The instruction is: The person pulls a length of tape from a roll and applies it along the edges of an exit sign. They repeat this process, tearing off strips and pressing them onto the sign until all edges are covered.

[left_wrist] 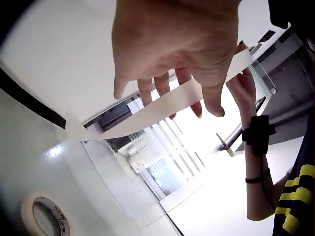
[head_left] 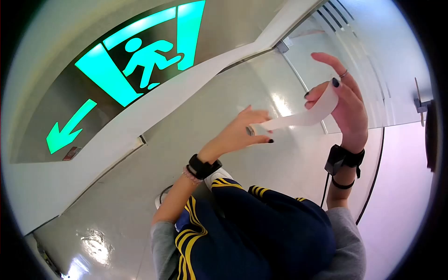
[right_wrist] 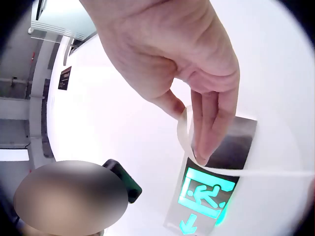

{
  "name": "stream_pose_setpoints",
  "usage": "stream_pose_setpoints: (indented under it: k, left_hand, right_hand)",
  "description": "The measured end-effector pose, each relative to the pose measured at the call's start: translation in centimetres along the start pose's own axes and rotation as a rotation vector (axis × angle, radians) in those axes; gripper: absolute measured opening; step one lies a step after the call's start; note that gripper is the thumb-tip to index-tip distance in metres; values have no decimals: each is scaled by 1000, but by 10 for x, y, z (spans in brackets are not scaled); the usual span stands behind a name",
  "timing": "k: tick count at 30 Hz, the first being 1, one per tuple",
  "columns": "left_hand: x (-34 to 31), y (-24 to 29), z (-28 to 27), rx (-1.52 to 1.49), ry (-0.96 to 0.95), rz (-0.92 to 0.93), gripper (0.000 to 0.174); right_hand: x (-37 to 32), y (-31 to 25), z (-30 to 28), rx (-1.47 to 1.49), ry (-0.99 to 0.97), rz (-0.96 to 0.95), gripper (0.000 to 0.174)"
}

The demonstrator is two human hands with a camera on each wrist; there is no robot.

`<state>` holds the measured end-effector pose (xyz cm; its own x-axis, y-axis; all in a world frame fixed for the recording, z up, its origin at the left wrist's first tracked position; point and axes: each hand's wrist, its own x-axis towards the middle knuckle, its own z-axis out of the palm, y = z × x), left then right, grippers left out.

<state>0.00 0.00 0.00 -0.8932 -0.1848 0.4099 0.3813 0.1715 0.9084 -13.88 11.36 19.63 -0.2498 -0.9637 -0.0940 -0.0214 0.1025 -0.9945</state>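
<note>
A pale strip of tape point(head_left: 298, 118) stretches between my two hands, curving where it meets the right one. My right hand point(head_left: 350, 105) pinches its end between thumb and fingertips, its index finger raised; the right wrist view shows the tape point(right_wrist: 183, 130) bent into a curl there. The left hand point(head_left: 238, 130) has its thumb and fingers spread apart. In the left wrist view the strip point(left_wrist: 147, 112) passes between the left thumb and fingers, with a gap between them. Below that hand, a roll of masking tape point(left_wrist: 30, 216) with printing inside its core appears at lower left.
A lit green exit sign point(head_left: 149, 60) is on the wall at the left. A glass panel point(head_left: 396, 93) stands at the right, above the shiny floor point(head_left: 186, 116). Black cameras point(head_left: 343, 158) are strapped to both wrists, with a cable from the right one.
</note>
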Motion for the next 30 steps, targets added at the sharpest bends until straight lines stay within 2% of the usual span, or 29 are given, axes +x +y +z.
stream_pose_setpoints:
  k: [2, 3, 5, 11, 15, 16, 18, 19, 21, 22, 23, 25, 30]
  left_hand:
    - [-12, 3, -12, -82, -38, -300, 23]
    - [-25, -2, -21, -78, -31, -289, 23]
    - [-57, -15, -37, -84, -162, -343, 28]
    - [-149, 20, -49, -473, 162, -580, 20]
    - [-182, 52, -44, -603, 217, -768, 19]
    - [-189, 55, -40, -606, 227, -772, 19]
    - [-196, 54, -29, -765, 258, -513, 21]
    - [-196, 56, -27, -770, 267, -510, 21]
    - [-195, 56, -26, -1056, 354, -411, 37]
    - [-195, 61, -25, -1004, 391, -457, 45]
    - [-197, 62, -25, -1006, 405, -459, 45]
    - [-201, 63, -29, -999, 527, -468, 40]
    - [-200, 67, -23, -986, 615, -448, 29]
  right_hand:
    - [-1, -3, -6, -11, 70, -67, 50]
    - [-1, -5, -3, -20, 64, -75, 50]
    - [-3, 5, -10, -6, 183, -155, 49]
    - [-2, 20, -27, 23, 303, -107, 46]
    - [-5, 25, -27, 64, 329, -99, 46]
    - [-5, 25, -26, 62, 321, -101, 46]
    - [-7, 24, -24, 69, 320, -101, 46]
    - [-7, 23, -22, 79, 327, -106, 45]
    - [0, 36, -24, 92, 325, -96, 45]
    - [3, 38, -22, 106, 333, -95, 45]
    - [5, 39, -19, 109, 322, -87, 45]
    - [10, 40, -13, 170, 364, -64, 45]
    - [1, 34, -20, 189, 378, -102, 44]
